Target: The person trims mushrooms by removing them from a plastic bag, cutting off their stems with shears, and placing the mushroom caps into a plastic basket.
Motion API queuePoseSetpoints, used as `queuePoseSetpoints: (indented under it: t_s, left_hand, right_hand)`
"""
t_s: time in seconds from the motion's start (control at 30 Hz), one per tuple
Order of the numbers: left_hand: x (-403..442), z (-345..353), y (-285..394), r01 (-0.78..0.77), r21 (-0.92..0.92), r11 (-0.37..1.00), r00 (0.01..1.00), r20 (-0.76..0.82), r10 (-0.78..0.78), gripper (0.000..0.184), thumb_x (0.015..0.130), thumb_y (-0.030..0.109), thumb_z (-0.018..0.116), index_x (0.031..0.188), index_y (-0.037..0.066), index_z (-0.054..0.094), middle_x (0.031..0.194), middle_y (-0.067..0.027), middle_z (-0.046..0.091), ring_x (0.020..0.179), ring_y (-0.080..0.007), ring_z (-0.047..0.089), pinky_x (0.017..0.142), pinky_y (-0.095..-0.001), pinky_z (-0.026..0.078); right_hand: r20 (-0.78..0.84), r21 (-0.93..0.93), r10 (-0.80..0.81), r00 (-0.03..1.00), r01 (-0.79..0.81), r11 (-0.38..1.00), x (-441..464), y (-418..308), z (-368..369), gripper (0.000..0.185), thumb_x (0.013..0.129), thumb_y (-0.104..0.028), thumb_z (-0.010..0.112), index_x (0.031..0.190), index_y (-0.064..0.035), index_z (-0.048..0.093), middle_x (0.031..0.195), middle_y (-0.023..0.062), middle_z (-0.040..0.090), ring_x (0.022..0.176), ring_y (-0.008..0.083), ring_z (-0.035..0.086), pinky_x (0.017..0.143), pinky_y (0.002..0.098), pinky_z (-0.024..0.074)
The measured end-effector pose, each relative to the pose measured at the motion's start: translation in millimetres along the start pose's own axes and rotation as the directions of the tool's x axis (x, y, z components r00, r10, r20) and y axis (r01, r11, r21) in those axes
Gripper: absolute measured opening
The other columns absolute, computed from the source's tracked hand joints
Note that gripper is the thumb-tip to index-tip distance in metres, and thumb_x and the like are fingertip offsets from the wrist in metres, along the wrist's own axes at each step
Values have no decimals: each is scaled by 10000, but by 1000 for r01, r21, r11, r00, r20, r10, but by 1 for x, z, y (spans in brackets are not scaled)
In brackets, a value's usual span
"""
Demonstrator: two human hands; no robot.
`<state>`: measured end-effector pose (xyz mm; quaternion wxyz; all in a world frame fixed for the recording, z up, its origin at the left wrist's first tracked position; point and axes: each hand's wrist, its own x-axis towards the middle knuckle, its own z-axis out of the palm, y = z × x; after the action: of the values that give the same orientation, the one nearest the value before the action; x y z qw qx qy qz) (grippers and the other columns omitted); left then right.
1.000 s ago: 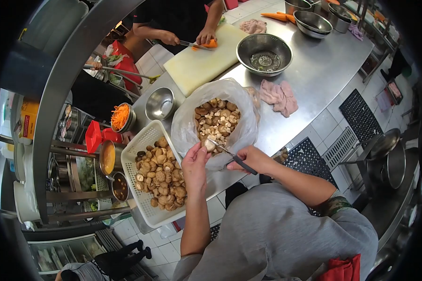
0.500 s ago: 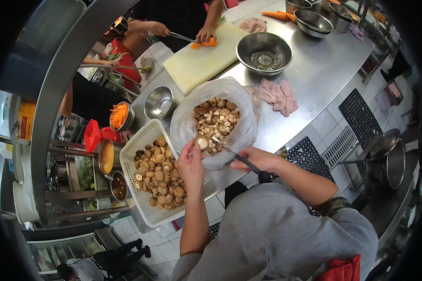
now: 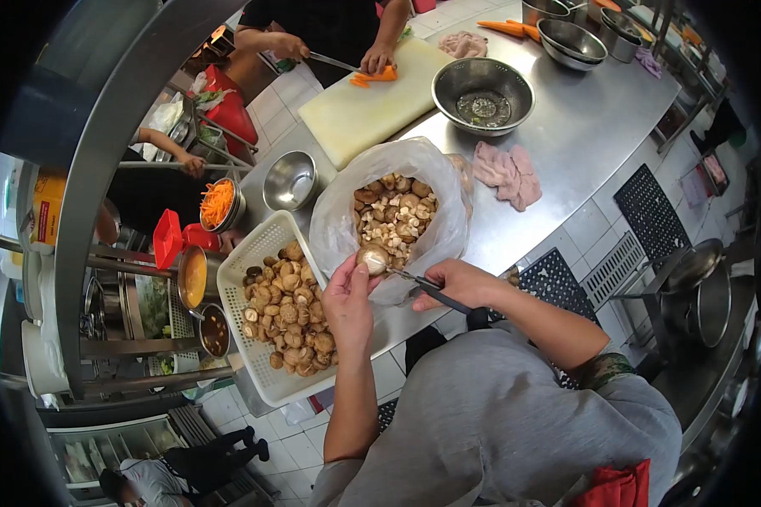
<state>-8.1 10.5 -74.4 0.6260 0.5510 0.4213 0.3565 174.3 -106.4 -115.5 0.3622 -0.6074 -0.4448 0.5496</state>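
My left hand (image 3: 347, 294) pinches a brown-capped mushroom (image 3: 372, 255) with its pale underside turned up. In my right hand (image 3: 458, 285) is a pair of scissors (image 3: 435, 291) with dark handles, partly covered by the fingers. Their metal tips reach the mushroom's near side. Both hands are above the near edge of an open plastic bag (image 3: 325, 211), which holds whole mushrooms and many pale cut stems (image 3: 393, 221). Left of my left hand, a white perforated basket (image 3: 262, 372) carries a heap of brown mushrooms (image 3: 292, 308).
Across the steel table (image 3: 558, 110), a co-worker cuts carrot (image 3: 380, 74) on a cutting board (image 3: 355, 118). Nearby are a steel bowl (image 3: 290, 180), a larger bowl (image 3: 482, 95), a pink cloth (image 3: 507, 176) and a bowl of shredded carrot (image 3: 217, 203). A metal shelf post (image 3: 93, 186) rises at left.
The scissor tips have moved from above the bag's stems to the mushroom in my left hand. A co-worker's arm at the left has shifted, and the view has moved slightly.
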Motion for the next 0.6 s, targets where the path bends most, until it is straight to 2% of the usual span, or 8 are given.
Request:
queuePoseSetpoints:
  t_s: [0.17,0.23,0.33,0.37,0.43,0.5,0.53,0.6]
  left_hand:
    - [-1,-10,6,66,-22,998,997,-29,-66,357,1019,129,624,1310,-76,600,1143,-118,698,967,-158,687,839,-269,587]
    - [-3,-21,6,72,11,997,995,-72,-71,353,1017,131,625,1303,-76,605,1138,-125,698,959,-156,688,839,-272,588]
    - [-1,-64,20,-68,152,986,942,-315,114,348,1017,131,624,1285,-92,618,1164,-163,684,1008,-196,691,860,-312,596]
    - [3,-87,17,-90,355,931,917,-335,216,356,1008,147,639,1273,-90,626,1163,-169,680,1005,-204,686,862,-318,588]
    - [13,-120,6,-91,707,702,847,-316,428,371,989,177,669,1250,-86,642,1162,-180,672,1000,-220,677,867,-330,572]
    - [23,-102,3,-241,790,564,822,-142,551,371,969,194,693,1236,-60,659,1159,-180,667,986,-233,667,866,-341,559]
    - [30,-80,4,-316,815,487,800,-48,598,370,959,203,704,1230,-47,668,1157,-180,665,979,-240,662,865,-346,552]
    - [43,-9,10,-339,534,775,925,36,379,333,936,163,710,1217,-13,687,1150,-155,672,963,-250,668,865,-363,548]
  right_hand:
    - [-79,-109,3,997,-12,994,1,-1,4,581,740,-568,867,695,-24,668,585,38,560,566,157,514,559,344,418]
    - [-5,-150,-14,1000,13,989,0,1,-2,594,742,-570,864,708,-15,656,583,45,546,557,167,510,555,355,418]
    - [-38,-196,-92,995,83,977,-8,17,-18,572,771,-535,859,704,-14,633,579,26,533,539,152,500,536,342,413]
    - [-68,-210,-127,990,110,972,-13,24,-24,560,785,-517,857,699,-15,624,578,15,530,532,142,496,528,333,411]
    - [-80,31,-15,997,17,999,-28,25,-38,507,819,-466,849,692,-34,617,587,-9,529,529,113,491,516,298,402]
    - [-71,280,61,996,-39,959,-32,33,-44,412,866,-383,834,718,-60,626,617,-43,543,539,58,487,505,234,392]
    - [-93,306,62,994,-31,951,-32,32,-45,378,873,-349,828,741,-59,625,624,-41,551,538,56,494,501,231,398]
    - [-136,355,64,989,-12,935,-30,26,-45,313,888,-281,817,788,-56,623,639,-37,565,534,51,508,494,223,410]
